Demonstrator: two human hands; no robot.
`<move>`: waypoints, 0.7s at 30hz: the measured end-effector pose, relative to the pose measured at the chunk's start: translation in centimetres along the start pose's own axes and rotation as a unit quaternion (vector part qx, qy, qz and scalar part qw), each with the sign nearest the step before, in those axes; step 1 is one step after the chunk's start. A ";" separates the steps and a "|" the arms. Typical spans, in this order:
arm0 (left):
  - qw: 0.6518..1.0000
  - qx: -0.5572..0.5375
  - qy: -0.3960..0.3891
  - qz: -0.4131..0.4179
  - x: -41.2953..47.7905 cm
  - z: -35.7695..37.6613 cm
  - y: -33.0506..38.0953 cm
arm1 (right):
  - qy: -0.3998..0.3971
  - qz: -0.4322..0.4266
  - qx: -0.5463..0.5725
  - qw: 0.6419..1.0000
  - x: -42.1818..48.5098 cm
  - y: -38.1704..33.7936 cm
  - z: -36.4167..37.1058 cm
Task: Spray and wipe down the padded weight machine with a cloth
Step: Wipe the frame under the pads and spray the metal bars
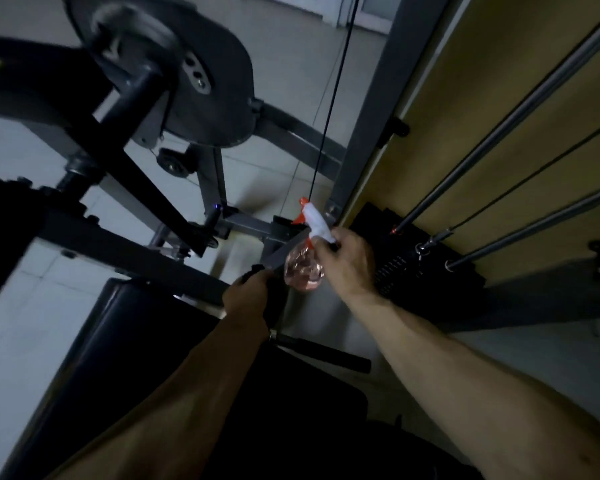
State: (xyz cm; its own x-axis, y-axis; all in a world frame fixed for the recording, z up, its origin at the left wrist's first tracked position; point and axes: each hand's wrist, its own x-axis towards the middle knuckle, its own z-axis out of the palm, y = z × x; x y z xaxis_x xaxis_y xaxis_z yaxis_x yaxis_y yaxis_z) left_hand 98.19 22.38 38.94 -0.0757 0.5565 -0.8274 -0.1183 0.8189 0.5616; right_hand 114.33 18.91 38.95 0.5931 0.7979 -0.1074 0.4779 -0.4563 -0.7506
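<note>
Two bare hands are at work, and there is one spray bottle point(305, 268) in the centre of the frame. Its body is clear, dimpled plastic with pinkish liquid, and its head is white with an orange trigger and nozzle. The right hand point(347, 263) holds it tilted, its fingers point(321, 249) wrapped around the neck just under the head. Below and to the left, the left hand point(246, 296) has its fingers curled tight around a dark object point(275, 296). The light is too dim to tell whether this is a cloth or a handle.

One padded seat point(118, 341) in smooth, glossy dark vinyl fills the lower left. One rounded grey metal cam plate point(208, 88) sits upper left, on grey square-tube framing. One black cable point(329, 109) runs upright through the upper centre. At right, two polished steel guide rods point(506, 123) slant down to one black weight stack point(416, 261), with one thin cable between them. The floor point(25, 306) is pale tile.
</note>
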 end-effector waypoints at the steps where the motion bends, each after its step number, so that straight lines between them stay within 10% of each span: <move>1: 0.999 0.026 -0.006 0.042 -1.2 0.1 0.3 | 0.005 -0.009 0.001 1.000 -1.2 -0.7 -0.8; 6: 0.954 0.160 -0.130 0.219 -5.2 0.1 1.9 | -0.008 -0.045 0.063 0.997 -6.7 -3.4 -3.3; 16: 0.912 0.198 -0.233 0.273 -19.5 -5.2 6.0 | -0.082 0.047 0.262 0.960 -15.8 -12.0 -8.5; 21: 0.896 0.223 -0.257 0.285 -28.2 -9.1 9.5 | -0.132 -0.047 0.238 0.961 -20.3 -18.9 -13.9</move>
State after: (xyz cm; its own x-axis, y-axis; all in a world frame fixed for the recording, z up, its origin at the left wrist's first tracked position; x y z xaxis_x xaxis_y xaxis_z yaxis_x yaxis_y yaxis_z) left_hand 90.19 13.23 67.54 0.4812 0.8000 -0.3585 0.2112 0.2912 0.9331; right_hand 102.24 5.88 64.36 0.3465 0.9278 -0.1384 0.1340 -0.1950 -0.9716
